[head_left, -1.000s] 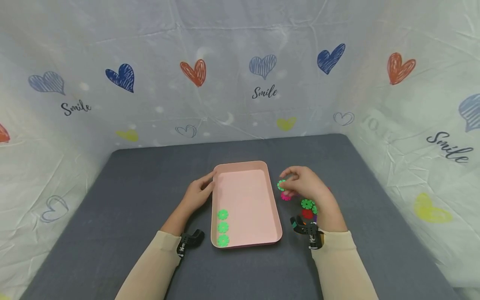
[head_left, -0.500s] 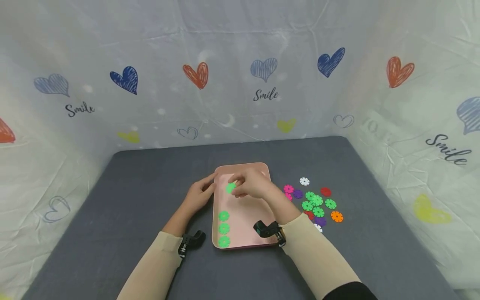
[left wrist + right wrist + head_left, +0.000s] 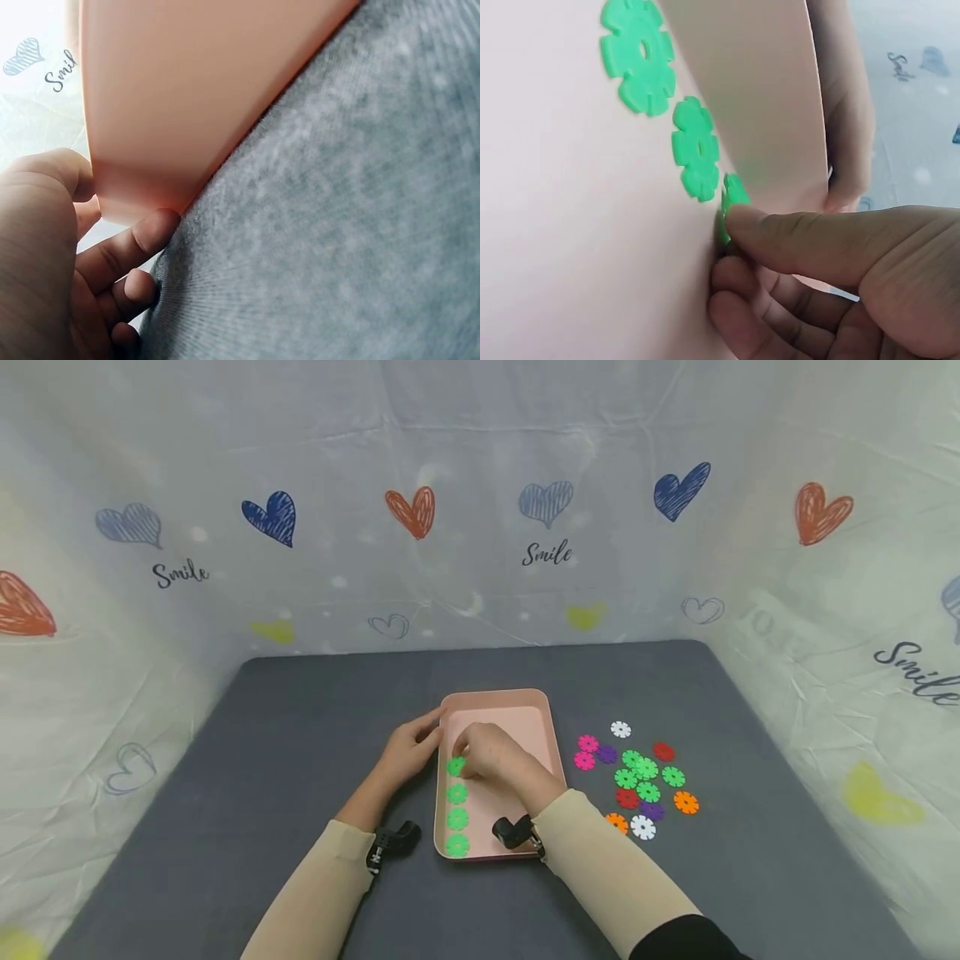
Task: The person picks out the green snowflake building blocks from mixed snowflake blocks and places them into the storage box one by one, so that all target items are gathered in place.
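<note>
In the head view my right hand (image 3: pixel 491 756) is low over the pink tray (image 3: pixel 525 718), pinching a green flower-shaped disc (image 3: pixel 455 766) at the upper end of a row along the left wall. The right wrist view shows the thumb on this disc (image 3: pixel 735 199), which is tilted beside a flat green disc (image 3: pixel 696 148). Three green discs (image 3: pixel 457 819) lie below it in the row. My left hand (image 3: pixel 408 747) rests at the tray's left side near the far corner. In the left wrist view its fingertips (image 3: pixel 161 225) touch the tray's outer wall (image 3: pixel 172 90).
Right of the tray lies a loose group of flower-shaped discs: several green discs (image 3: pixel 646 768), white discs (image 3: pixel 642 827), pink discs (image 3: pixel 585 760), plus red, purple and orange ones. A grey cloth (image 3: pixel 337 710) covers the table. A white curtain (image 3: pixel 480 585) with hearts hangs behind.
My right hand has carried a green disc from the group on the right into the tray, then down to the row's upper end. The left hand stays at the tray's side.
</note>
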A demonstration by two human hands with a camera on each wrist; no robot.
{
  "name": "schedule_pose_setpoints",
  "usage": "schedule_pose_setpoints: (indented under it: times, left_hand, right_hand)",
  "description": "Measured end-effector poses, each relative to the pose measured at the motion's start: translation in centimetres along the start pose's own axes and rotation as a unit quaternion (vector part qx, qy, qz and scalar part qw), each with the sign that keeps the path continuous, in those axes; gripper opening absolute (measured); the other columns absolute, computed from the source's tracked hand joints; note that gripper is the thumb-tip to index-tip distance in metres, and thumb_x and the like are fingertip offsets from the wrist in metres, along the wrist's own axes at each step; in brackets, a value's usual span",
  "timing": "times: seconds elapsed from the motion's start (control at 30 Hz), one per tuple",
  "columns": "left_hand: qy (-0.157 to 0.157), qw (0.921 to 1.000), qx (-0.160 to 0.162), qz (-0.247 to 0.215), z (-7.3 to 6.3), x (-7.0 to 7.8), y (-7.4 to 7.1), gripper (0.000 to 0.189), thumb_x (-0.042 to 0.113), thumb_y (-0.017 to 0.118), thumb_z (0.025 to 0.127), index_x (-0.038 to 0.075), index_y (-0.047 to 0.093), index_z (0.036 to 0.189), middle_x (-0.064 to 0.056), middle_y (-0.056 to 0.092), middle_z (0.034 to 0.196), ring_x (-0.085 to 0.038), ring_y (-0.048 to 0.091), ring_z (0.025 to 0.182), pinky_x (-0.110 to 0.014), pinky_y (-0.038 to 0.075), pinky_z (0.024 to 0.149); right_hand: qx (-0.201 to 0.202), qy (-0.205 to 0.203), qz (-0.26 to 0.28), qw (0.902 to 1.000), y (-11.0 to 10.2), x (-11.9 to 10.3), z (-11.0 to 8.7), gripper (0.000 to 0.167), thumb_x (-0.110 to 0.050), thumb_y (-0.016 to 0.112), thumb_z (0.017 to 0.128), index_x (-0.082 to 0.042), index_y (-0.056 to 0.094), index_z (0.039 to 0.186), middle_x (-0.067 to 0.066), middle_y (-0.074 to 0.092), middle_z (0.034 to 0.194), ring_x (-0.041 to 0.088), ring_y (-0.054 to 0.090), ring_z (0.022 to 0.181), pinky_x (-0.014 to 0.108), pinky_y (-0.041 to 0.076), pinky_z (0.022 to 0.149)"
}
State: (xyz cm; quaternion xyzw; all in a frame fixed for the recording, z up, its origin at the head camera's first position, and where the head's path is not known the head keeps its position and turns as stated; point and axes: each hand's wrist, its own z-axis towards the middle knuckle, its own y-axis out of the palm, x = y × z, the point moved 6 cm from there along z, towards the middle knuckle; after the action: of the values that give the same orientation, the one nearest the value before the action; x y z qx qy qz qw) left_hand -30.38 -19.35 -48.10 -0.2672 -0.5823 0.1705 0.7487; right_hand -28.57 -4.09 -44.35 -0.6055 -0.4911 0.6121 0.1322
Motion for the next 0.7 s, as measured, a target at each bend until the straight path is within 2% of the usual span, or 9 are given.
schedule_pose_setpoints:
  times: [0.1,0.23,0.33,0.4,0.47,0.57,0.7]
  left_hand:
    - [0.006,1.0,0.002,-0.001,0.1,0.2,-0.1,0.047,0.023,0.058,0.106,0.017,0.053,0.152,-0.016,0.064,0.136,-0.029,0.066,0.111,-0.049,0.052,0.091]
    - [0.009,1.0,0.004,0.0,0.3,0.3,-0.2,0.047,0.023,0.058,0.106,0.016,0.054,0.152,-0.016,0.064,0.137,-0.029,0.066,0.108,-0.049,0.051,0.09]
    - [0.003,1.0,-0.001,0.001,0.3,0.2,0.0,0.047,0.024,0.057,0.106,0.017,0.053,0.153,-0.016,0.063,0.139,-0.03,0.066,0.112,-0.049,0.051,0.093]
    - [-0.006,1.0,-0.003,-0.002,0.2,0.1,0.0,0.047,0.025,0.057,0.106,0.018,0.053,0.153,-0.016,0.061,0.141,-0.031,0.064,0.118,-0.051,0.051,0.097]
    - [-0.011,0.9999,-0.003,-0.004,0.1,0.0,0.1,0.047,0.025,0.057,0.106,0.018,0.052,0.153,-0.016,0.059,0.143,-0.033,0.062,0.123,-0.052,0.049,0.1]
    - [-0.015,0.9999,0.0,-0.007,0.0,0.1,0.1,0.047,0.026,0.057,0.106,0.02,0.052,0.153,-0.015,0.057,0.146,-0.034,0.06,0.127,-0.054,0.047,0.103]
    - [-0.02,0.9998,0.001,-0.004,0.0,0.1,0.1,0.047,0.028,0.056,0.107,0.021,0.052,0.153,-0.014,0.057,0.147,-0.034,0.059,0.127,-0.054,0.046,0.103]
  right_hand:
    - [0.003,-0.014,-0.017,0.9997,0.0,-0.1,-0.4,0.02,-0.001,0.079,0.085,-0.009,0.079,0.102,0.005,0.073,0.108,0.02,0.06,0.09,0.031,0.049,0.076]
    - [0.013,-0.029,-0.019,0.9993,-1.0,-0.1,-1.3,0.026,-0.004,0.077,0.088,-0.008,0.077,0.114,0.005,0.072,0.117,0.019,0.063,0.1,0.035,0.051,0.087]
    - [0.017,-0.032,0.001,0.9993,-2.7,0.3,-2.5,0.032,-0.01,0.076,0.092,-0.006,0.073,0.124,0.008,0.073,0.108,0.019,0.066,0.093,0.036,0.053,0.083]
    - [0.023,-0.042,0.029,0.9984,-4.3,1.1,-3.6,0.033,-0.013,0.074,0.095,-0.004,0.071,0.127,0.007,0.071,0.097,0.019,0.066,0.082,0.034,0.053,0.075]
    - [0.041,-0.045,0.059,0.9964,-6.2,2.3,-5.0,0.032,-0.015,0.073,0.097,-0.005,0.071,0.127,0.005,0.068,0.089,0.018,0.063,0.074,0.033,0.051,0.069]
    - [0.08,-0.04,0.09,0.992,-9.0,5.0,-7.4,0.031,-0.018,0.069,0.099,-0.006,0.07,0.128,0.004,0.066,0.093,0.019,0.061,0.077,0.034,0.05,0.069]
    - [0.13,0.007,0.095,0.9869,-11.8,9.8,-10.1,0.032,-0.02,0.067,0.1,-0.007,0.069,0.129,0.007,0.065,0.102,0.023,0.059,0.086,0.037,0.049,0.073]
